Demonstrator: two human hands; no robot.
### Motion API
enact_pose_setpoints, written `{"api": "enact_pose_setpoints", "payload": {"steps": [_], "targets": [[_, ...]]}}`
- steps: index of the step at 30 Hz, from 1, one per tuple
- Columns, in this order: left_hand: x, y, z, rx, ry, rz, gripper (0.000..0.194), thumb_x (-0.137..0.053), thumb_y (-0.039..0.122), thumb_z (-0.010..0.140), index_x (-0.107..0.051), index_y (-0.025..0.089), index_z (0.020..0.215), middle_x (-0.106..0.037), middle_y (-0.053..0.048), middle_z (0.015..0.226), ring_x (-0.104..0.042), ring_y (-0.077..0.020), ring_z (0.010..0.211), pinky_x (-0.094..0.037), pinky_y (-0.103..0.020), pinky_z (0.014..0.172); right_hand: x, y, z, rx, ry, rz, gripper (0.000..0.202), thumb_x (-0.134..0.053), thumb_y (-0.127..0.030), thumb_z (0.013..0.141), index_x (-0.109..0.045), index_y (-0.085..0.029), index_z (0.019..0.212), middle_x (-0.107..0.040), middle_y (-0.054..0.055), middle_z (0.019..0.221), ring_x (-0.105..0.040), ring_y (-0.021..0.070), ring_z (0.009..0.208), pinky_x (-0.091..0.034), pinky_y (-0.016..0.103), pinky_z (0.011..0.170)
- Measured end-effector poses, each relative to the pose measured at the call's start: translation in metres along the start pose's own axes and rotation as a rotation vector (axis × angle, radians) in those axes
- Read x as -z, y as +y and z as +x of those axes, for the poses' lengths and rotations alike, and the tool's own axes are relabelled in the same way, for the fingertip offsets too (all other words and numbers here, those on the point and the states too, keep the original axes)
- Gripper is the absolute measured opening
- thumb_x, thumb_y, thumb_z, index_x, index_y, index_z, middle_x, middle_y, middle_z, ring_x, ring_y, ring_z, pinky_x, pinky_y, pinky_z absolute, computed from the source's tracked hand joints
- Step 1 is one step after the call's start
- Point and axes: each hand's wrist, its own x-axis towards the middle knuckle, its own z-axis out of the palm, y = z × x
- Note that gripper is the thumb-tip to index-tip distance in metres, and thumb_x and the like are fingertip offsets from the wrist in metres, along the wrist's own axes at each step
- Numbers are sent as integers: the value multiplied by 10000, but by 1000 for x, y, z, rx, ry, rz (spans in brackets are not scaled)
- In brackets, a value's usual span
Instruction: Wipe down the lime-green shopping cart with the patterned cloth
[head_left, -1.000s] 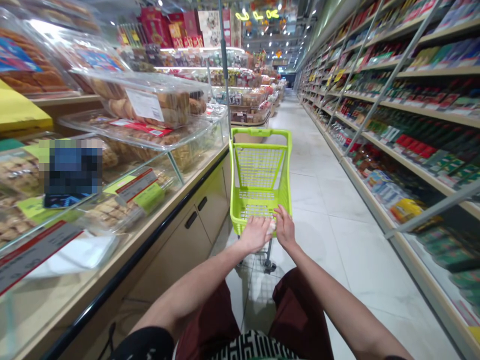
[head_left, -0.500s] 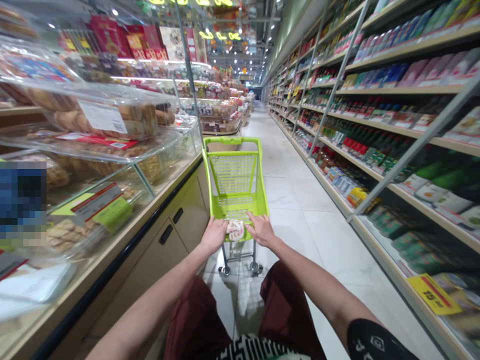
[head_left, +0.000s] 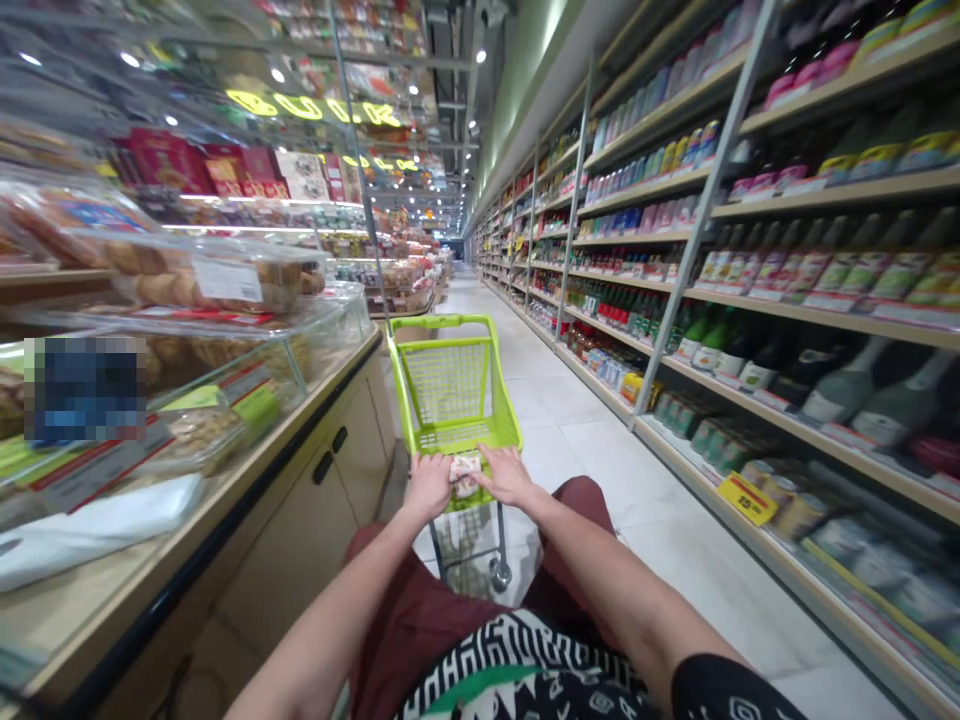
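A lime-green plastic shopping cart stands in the aisle before me, on grey metal legs with a caster wheel in view. My left hand is closed over the left part of its near edge, and my right hand grips the right part. Between the hands sits a small white-and-pink patterned item, near or under my fingertips; its kind is not clear. The visible mesh back and floor of the cart hold nothing I can make out.
A bakery counter with packed goods and a black bumper rail runs close along the left. On the right, long shelves carry bottles and cans, with a yellow price tag low down. White floor tiles stretch ahead.
The view has tilted up and turned right, showing more shelf bottles and ceiling. The cart and both hands have moved along the aisle together; the grip stays the same.
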Motion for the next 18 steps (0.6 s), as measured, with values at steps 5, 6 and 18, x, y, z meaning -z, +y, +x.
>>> {"api": "enact_pose_setpoints", "payload": {"steps": [5,6,18], "targets": [[-7,51,-6,11,34,-88,251,-378,199,783,-582,167,927,-597,-91,936,-495,-243,925,-183,-472,950,3,3,-32,-42,58,122,458,-355,-455,845,-449,-175,1195,-555,115,1110,-445,244,1078,-165,498,972],[-8,61,-5,16,34,-120,261,-364,190,790,-589,169,922,-603,-92,933,-499,-240,927,-182,-471,953,2,6,-36,-48,86,148,436,-357,-440,848,-458,-179,1183,-556,108,1112,-444,240,1083,-151,503,980],[-12,106,14,-13,59,-395,692,-546,245,663,-277,110,1286,-389,-126,1300,-341,-214,1200,-182,-373,1022,35,66,-22,-382,542,560,372,-244,-324,853,-561,-135,898,-631,91,813,-574,184,738,-414,288,705]]}}
